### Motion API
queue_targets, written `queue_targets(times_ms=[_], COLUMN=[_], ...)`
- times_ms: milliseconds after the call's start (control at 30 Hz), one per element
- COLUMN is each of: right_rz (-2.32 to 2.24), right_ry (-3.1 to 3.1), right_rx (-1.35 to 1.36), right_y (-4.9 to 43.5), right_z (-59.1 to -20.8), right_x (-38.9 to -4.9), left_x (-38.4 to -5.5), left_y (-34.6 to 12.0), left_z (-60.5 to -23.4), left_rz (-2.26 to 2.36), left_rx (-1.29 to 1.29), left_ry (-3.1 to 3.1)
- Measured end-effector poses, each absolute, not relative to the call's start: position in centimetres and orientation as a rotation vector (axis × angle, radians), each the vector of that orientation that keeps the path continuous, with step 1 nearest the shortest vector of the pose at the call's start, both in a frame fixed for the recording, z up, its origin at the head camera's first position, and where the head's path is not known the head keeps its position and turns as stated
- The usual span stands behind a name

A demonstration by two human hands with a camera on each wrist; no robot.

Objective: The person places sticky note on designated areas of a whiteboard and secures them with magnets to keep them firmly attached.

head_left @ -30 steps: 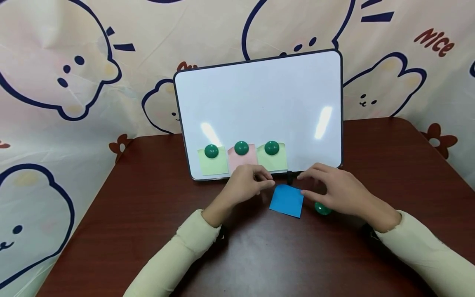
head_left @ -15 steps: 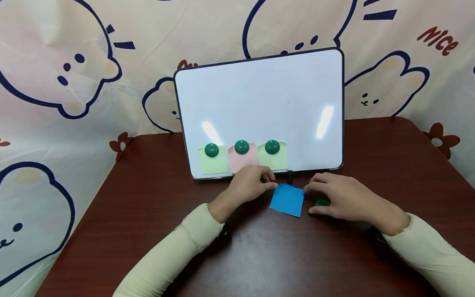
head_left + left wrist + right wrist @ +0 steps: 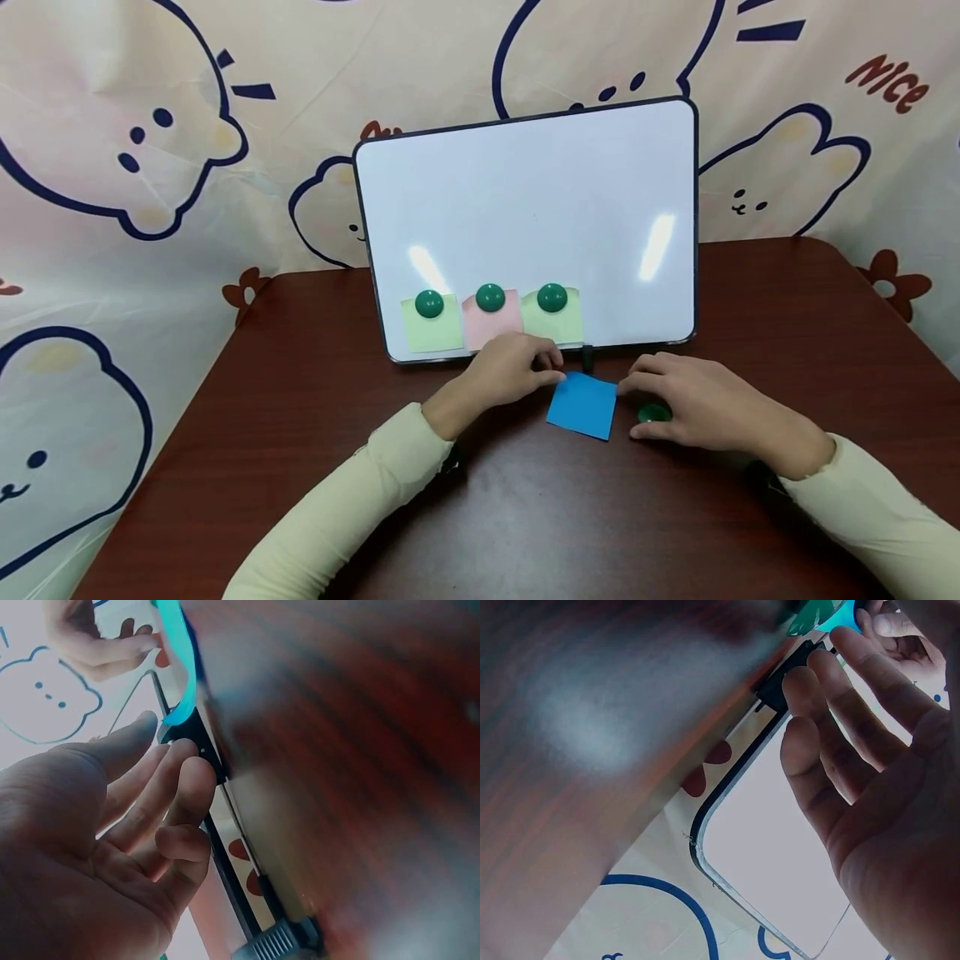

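A blue sticky note (image 3: 582,406) lies on the table just in front of the whiteboard (image 3: 525,217), its edges slightly curled. My left hand (image 3: 504,368) is beside its upper left corner, thumb tip right at the edge, fingers loosely bent and holding nothing. In the left wrist view the sticky note (image 3: 178,664) hangs just past the thumb. On the other side, my right hand (image 3: 701,402) reaches over a green round magnet (image 3: 654,413), thumb and fingers apart on either side of it. The right wrist view shows this magnet (image 3: 814,616) beyond the fingertips.
Along the board's lower left, a green sticky note (image 3: 432,333), a pink one (image 3: 487,323) and another green one (image 3: 552,325) each sit under a green magnet. A black foot (image 3: 587,358) juts from the board's base onto the dark wooden table (image 3: 525,517). Patterned cloth (image 3: 315,75) hangs behind.
My right hand has drawn back from the blue sticky note's right edge to the green magnet, slightly right and down. My left hand has shifted slightly right, closer to the note's corner.
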State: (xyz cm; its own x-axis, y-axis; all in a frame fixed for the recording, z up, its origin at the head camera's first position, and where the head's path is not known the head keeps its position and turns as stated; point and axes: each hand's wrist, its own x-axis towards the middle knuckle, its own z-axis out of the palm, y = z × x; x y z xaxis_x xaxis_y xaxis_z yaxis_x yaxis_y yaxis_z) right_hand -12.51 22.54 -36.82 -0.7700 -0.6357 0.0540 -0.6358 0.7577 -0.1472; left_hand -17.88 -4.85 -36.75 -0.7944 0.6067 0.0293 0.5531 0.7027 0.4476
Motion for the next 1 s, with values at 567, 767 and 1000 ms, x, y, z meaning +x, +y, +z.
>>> queue_targets(times_ms=[567, 767, 1000], right_rz=[0.273, 0.342, 0.386], right_ry=[-2.966, -3.047, -3.066], right_rx=[1.097, 1.087, 1.129], right_y=[24.2, 24.5, 24.7], right_z=[-37.1, -36.9, -36.6], right_x=[-12.7, -12.7, -12.9], left_x=[-17.3, -17.1, -16.9], left_y=[-3.3, -3.2, -3.2], left_z=[-36.8, -37.0, -36.8], left_rz=[0.584, 0.605, 0.613], left_rx=[0.907, 0.908, 0.92], left_ry=[2.801, 2.78, 2.816])
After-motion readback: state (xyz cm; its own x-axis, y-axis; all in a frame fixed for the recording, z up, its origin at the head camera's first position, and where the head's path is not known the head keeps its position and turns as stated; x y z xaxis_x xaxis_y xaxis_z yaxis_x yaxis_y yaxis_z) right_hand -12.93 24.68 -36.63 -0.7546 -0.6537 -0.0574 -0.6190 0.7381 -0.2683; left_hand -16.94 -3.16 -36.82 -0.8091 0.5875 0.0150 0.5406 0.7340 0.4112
